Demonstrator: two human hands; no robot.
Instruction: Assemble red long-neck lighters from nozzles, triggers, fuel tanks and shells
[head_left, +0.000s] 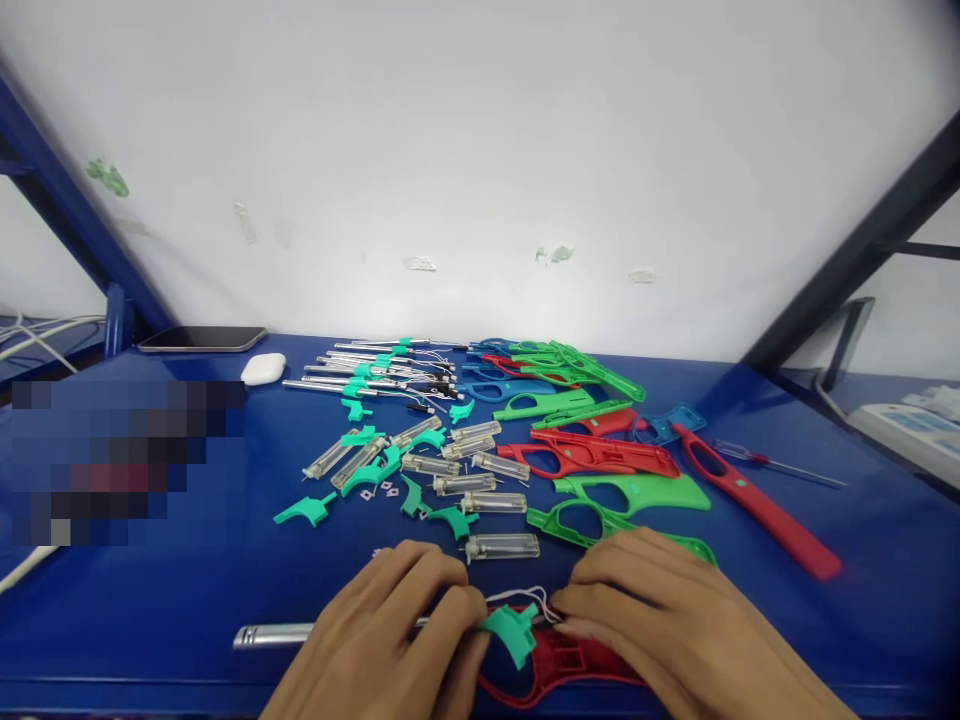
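Our left hand (394, 630) curls over slim silver metal tube (274, 636) | right hand (656, 610) over hollow red plastic shell's (581, 660) three o'clock end | pinches: we can't tell

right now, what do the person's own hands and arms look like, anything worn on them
The bare, ungloved left hand and the bare, ungloved right hand show no rings or markings that can be made out. No sleeve, watch or bracelet is in view; the picture's lower edge cuts off the rest.
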